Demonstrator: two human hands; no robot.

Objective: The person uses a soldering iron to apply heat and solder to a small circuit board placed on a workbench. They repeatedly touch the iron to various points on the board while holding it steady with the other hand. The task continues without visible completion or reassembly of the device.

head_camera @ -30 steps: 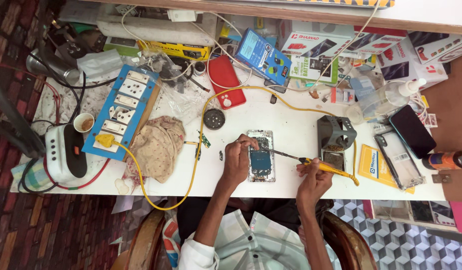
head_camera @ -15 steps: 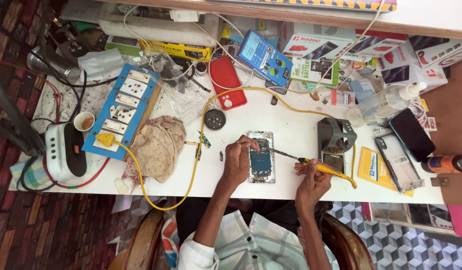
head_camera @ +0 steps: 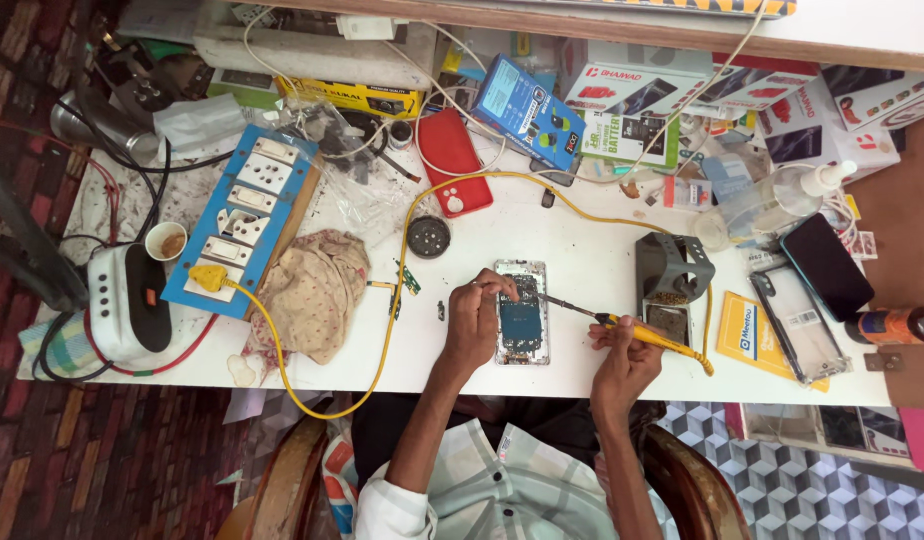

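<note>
An opened phone [head_camera: 523, 315] lies face down on the white table [head_camera: 572, 240], its blue circuit board showing. My left hand [head_camera: 474, 318] rests on the phone's left edge, fingertips pinched at its upper part; whether they hold something small I cannot tell. My right hand [head_camera: 622, 355] grips a yellow-handled soldering iron [head_camera: 637, 330], its thin metal tip reaching left onto the board. The iron's yellow cable [head_camera: 402, 260] loops across the table to a plug [head_camera: 208, 277] in the blue socket board [head_camera: 247, 215].
A grey iron stand [head_camera: 672, 275] sits right of the phone. A crumpled cloth [head_camera: 312, 290], a round black tin [head_camera: 428, 236], a red phone cover [head_camera: 450, 160], boxes, a spray bottle [head_camera: 772, 205], other phones [head_camera: 827, 265] and a white device [head_camera: 127, 300] crowd the table.
My left fingers have shifted slightly on the phone's upper edge. The soldering iron stays on the board with my right hand nearly still.
</note>
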